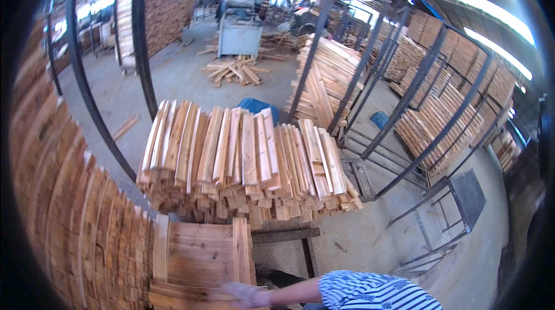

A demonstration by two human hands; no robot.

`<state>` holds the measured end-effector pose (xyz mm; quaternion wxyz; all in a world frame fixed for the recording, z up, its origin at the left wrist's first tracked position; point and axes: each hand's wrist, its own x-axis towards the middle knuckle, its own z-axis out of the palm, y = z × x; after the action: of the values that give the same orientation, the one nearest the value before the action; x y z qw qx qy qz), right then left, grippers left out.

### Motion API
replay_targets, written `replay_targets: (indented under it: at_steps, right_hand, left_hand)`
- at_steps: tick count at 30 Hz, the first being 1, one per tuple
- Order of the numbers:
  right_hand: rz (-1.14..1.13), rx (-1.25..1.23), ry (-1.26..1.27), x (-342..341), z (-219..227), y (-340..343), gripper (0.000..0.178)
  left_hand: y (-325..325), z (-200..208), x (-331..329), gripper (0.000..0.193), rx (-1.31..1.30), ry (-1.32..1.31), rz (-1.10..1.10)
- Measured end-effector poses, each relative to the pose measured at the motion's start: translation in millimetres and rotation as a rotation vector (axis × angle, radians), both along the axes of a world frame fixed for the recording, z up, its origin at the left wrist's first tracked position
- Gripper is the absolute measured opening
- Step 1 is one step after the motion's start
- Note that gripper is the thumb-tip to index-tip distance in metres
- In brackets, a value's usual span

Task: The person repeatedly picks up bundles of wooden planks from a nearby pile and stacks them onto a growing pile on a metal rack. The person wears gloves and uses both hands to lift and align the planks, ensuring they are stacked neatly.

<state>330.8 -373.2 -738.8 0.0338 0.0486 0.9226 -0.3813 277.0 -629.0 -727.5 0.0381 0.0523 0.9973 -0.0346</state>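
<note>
My right hand, in a pale knitted glove, reaches in from the lower right at the bottom of the view. It is over the near edge of a stack of wooden boards. Motion smears its fingers, so whether they grip a board cannot be told. Flat boards make up the middle of this stack, with narrow strips lying along its sides. My left hand is not in view. Just beyond is a large pile of wooden slats, laid side by side in layers.
A tall wall of stacked boards stands close on the left. Dark metal frame posts rise around the slat pile. At right is a metal stand. Farther off are a pale machine, loose offcuts and more timber stacks.
</note>
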Motion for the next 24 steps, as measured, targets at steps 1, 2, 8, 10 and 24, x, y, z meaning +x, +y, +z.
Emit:
replay_targets:
  at_steps: [1,2,8,10,24]
  right_hand:
    - [0.029,-0.113,-0.183,12,84,11,0.062]
    - [0.067,-0.058,-0.371,51,88,43,0.056]
    - [-0.980,-0.058,-0.843,237,180,177,0.049]
    - [-0.759,-0.041,-0.977,352,35,230,0.054]
    - [-1.573,-0.246,-0.191,211,150,538,0.090]
  left_hand:
    - [-20,17,-15,0.076,-0.010,0.032,0.060]
    - [-4,28,-16,0.073,0.054,0.007,0.041]
    - [62,106,-5,0.060,0.512,-0.149,0.024]
    - [103,120,22,0.055,0.713,-0.317,0.024]
    - [526,144,87,0.039,0.984,-1.653,0.007]
